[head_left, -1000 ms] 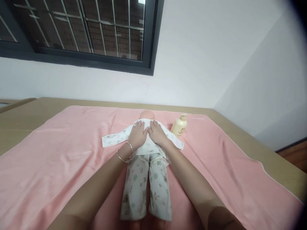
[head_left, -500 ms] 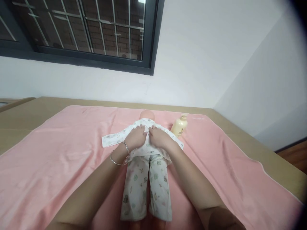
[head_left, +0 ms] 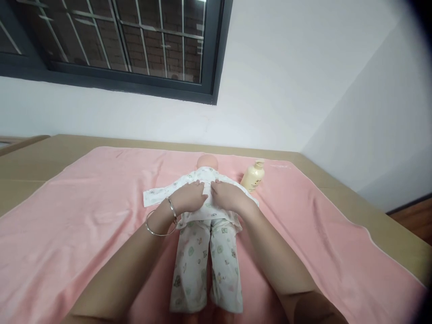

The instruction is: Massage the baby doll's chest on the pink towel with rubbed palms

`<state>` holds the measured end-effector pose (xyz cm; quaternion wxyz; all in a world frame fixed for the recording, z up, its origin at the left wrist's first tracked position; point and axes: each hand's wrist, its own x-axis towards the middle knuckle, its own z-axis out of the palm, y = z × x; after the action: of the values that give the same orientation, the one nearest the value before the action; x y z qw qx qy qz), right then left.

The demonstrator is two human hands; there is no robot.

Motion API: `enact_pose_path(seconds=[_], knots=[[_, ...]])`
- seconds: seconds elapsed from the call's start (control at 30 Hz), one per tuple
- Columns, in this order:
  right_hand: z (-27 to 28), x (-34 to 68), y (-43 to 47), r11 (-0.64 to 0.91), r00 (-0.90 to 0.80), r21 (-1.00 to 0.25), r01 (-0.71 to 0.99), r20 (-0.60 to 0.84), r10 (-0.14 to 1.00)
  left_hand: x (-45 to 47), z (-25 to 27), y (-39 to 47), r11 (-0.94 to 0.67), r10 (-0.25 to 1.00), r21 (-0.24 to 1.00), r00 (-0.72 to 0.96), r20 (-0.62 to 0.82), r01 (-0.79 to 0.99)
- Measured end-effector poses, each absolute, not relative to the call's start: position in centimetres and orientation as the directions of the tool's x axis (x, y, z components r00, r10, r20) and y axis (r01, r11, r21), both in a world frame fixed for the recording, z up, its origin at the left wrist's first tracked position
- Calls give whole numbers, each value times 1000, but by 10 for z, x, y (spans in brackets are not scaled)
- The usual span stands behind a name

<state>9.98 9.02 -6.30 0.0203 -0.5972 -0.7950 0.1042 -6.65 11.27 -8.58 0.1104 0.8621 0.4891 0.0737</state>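
A baby doll [head_left: 207, 160] lies stretched out in a white printed long-sleeved top [head_left: 211, 212] and matching trousers [head_left: 191, 265], its bald head away from me. On the left side of its upper body rests my left hand [head_left: 189, 196], open, the fingers lying on the cloth and the thumb apart. My right hand [head_left: 227, 195] lies open on the right side, its fingertips near those of the left. Two silver bracelets [head_left: 161, 235] circle my left wrist. The doll's arms and face do not show.
A pink sheet [head_left: 84, 216] with folds covers much of a wooden surface [head_left: 337, 198]. A pale yellow pump bottle [head_left: 253, 176] stands to the right of the doll's shoulder. Behind are a white wall [head_left: 270, 81] and a dark-framed barred window [head_left: 135, 40].
My left hand has turned and its wrist has shifted left, with the bracelets sliding along. My right hand has moved slightly, its fingertips a little nearer to me. The doll lies as before.
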Motion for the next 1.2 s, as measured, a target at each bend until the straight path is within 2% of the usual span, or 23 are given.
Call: enact_pose_path(seconds=[0.23, 0.37, 0.43, 0.63, 0.73, 0.97, 1.07, 1.2], knots=[[-102, 110, 134, 235, -231, -333, 913, 52, 971, -60, -106, 143, -406, 914, 305, 386, 127, 861], [-112, 107, 142, 247, -200, -347, 905, 165, 966, -62, -108, 146, -418, 907, 297, 413, 83, 859], [-106, 102, 133, 220, -184, -315, 923, 141, 973, -63, -102, 138, -438, 895, 256, 446, 32, 861], [-73, 90, 87, 237, -247, -138, 962, -59, 967, -65, -75, 106, -517, 848, 174, 529, -28, 838], [-72, 91, 86, 234, -246, -165, 958, -53, 968, -63, -71, 107, -504, 853, 201, 520, -33, 840], [-113, 103, 138, 241, -169, -395, 886, 209, 963, -51, -103, 137, -316, 946, 284, 278, 166, 905], [-125, 106, 149, 242, -135, -403, 882, 276, 952, -45, -115, 144, -319, 939, 331, 248, 240, 888], [-124, 105, 147, 246, -158, -331, 911, 272, 949, -40, -127, 150, -318, 932, 350, 224, 285, 881]])
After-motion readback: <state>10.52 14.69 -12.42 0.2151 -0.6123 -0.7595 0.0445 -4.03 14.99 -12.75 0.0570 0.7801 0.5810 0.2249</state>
